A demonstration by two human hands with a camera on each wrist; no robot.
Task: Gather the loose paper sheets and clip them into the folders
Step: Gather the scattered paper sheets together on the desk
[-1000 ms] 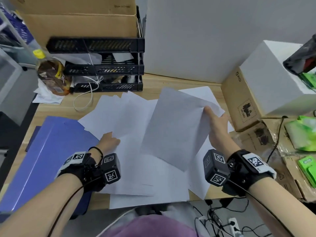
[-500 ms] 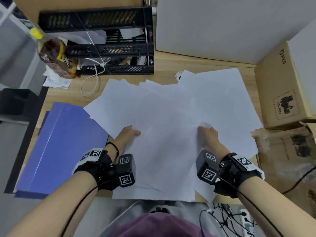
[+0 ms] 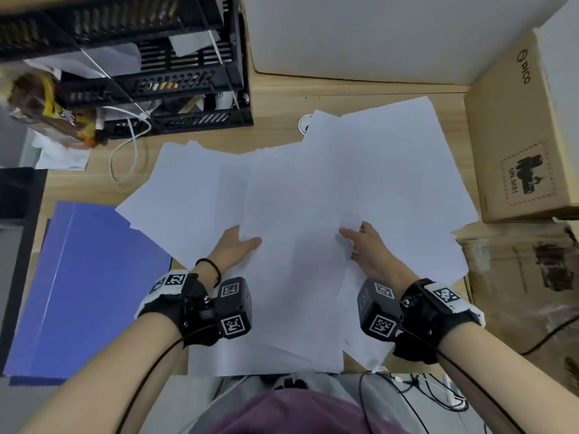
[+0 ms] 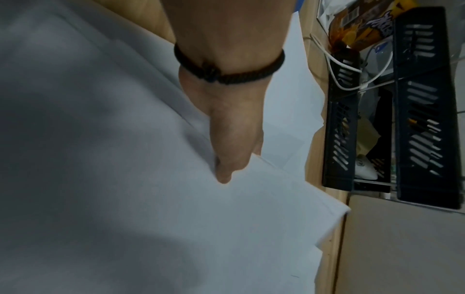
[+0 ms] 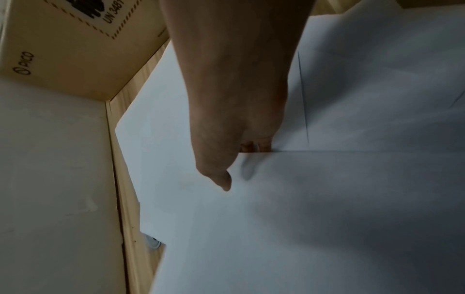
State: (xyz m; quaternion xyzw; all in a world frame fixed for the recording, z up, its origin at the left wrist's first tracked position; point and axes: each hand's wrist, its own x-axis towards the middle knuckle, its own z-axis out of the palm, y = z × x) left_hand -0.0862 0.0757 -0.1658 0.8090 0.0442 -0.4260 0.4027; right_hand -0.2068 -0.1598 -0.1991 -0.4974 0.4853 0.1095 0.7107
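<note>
Wooden bench [image 3: 275, 86] space is covered by loose white paper sheets [image 3: 376, 183], spread from its middle to the near edge. One top sheet [image 3: 297, 277] is pinched at its sides by the left hand [image 3: 233, 250] and the right hand [image 3: 368, 249], thumbs above, fingers tucked beneath. Flat blue folders [image 3: 87, 286] are seen at the left edge.
</note>
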